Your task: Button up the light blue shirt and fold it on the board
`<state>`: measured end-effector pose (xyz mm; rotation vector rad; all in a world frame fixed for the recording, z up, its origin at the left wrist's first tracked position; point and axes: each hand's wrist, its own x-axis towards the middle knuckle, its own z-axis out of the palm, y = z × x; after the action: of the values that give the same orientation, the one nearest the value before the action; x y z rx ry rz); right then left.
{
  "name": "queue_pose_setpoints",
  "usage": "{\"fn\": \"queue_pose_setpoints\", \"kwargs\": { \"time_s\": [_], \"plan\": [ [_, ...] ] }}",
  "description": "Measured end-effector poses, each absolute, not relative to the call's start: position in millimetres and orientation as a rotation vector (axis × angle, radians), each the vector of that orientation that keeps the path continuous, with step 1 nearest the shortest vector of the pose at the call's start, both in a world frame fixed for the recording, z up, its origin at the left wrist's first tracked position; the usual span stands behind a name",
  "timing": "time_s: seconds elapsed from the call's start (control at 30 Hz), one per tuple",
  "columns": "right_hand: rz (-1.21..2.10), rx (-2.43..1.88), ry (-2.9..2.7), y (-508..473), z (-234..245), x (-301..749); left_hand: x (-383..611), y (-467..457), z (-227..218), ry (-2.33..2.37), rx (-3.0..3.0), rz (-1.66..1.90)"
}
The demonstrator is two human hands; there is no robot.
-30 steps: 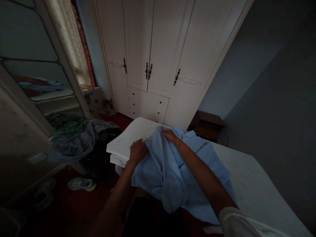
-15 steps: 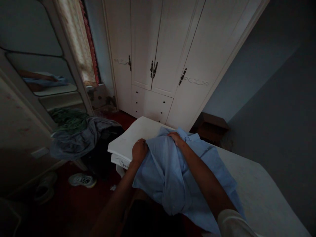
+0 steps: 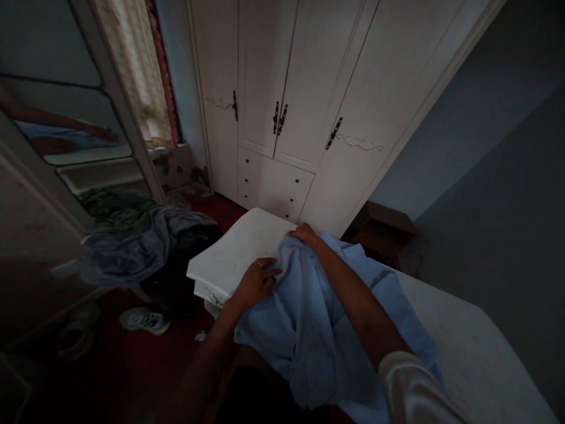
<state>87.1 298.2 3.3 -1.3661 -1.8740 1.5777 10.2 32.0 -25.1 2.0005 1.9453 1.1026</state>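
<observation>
Dim room: a white four-door wardrobe (image 3: 315, 88) with dark handles (image 3: 334, 133), blue-grey wall (image 3: 424, 176) at right, red floor (image 3: 132, 365), mirror (image 3: 44, 41) and pale curtain (image 3: 136, 65) at left.

White wardrobe (image 3: 304, 76) at twelve o'clock, doors shut, dark handles (image 3: 334, 133) fitted. I note a patterned curtain (image 3: 143, 88) at eleven, a framed mirror (image 3: 44, 47) at ten, heaped clothes (image 3: 132, 253) at nine, a pale shoe (image 3: 141, 320) on red floor (image 3: 119, 362) at eight, a brown cabinet (image 3: 391, 218) at three.

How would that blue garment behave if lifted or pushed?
The blue garment would probably droop, given its soft folds near the right hand. It's likely light, being thin-looking cloth. Since it overhangs the white table, pushing may slide it off.
</observation>
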Motion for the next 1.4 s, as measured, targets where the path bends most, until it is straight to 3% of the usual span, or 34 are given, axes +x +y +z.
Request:
{"fn": "queue_pose_setpoints", "kwargs": {
  "time_s": [0.33,0.73,0.9,1.23,1.3,1.4],
  "plan": [
    [1.694,-1.240,-1.780,310.3,-13.5,102.6,11.0,30.7,-21.0,2.021,1.853,1.207],
    [1.705,-1.268,-1.825,302.2,2.9,101.1,8.7,41.0,-28.5,2.101,1.318,1.416],
    [1.766,-1.307,-2.028,287.4,21.1,107.3,9.6,49.6,-24.4,2.178,1.298,1.336],
    [2.044,-1.261,-2.243,249.9,40.3,176.6,-23.6,80.1,-2.8,2.124,1.352,0.842],
    [1.992,-1.266,-2.226,237.7,41.4,198.6,-25.6,82.7,-0.9,2.100,1.370,0.793],
    [1.619,-1.267,-2.172,206.6,38.8,235.9,-25.6,84.1,0.4,2.081,1.387,0.738]
  ]
}}
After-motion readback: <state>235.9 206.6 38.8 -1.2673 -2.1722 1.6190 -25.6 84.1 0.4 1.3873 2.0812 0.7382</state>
